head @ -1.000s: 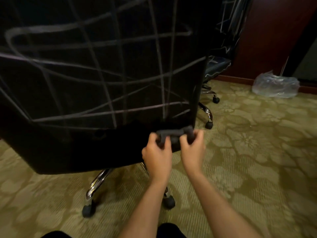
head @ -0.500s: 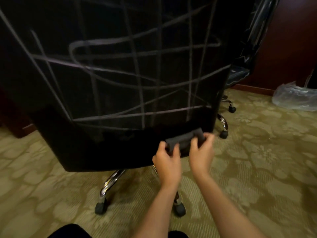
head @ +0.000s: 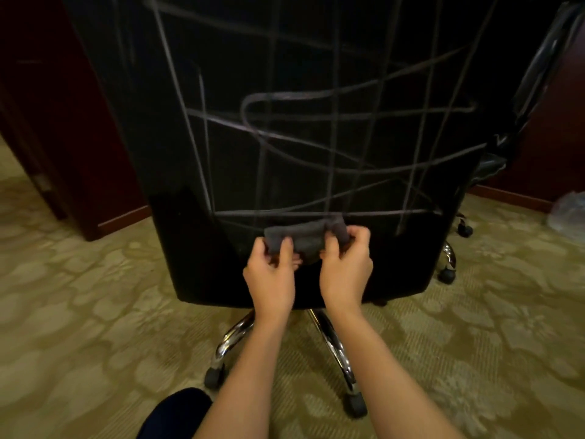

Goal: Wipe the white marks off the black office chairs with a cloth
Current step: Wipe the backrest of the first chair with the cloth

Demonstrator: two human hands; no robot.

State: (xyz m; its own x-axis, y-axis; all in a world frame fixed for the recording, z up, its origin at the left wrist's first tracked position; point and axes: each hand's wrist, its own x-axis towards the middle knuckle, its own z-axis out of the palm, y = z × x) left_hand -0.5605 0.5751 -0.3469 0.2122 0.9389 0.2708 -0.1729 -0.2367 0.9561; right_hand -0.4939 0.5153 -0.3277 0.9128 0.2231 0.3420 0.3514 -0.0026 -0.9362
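Grey cloth (head: 305,239) – black chair (head: 316,74)

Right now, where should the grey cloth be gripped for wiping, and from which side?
By its two ends, from the near side, as the left hand and right hand do: the cloth is a long horizontal roll in front of the chair back.

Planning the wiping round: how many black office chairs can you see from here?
2. The near chair stands straight ahead, its back covered in white marks, hands holding the cloth at it. A second chair shows partly behind its right edge. Others may be hidden.
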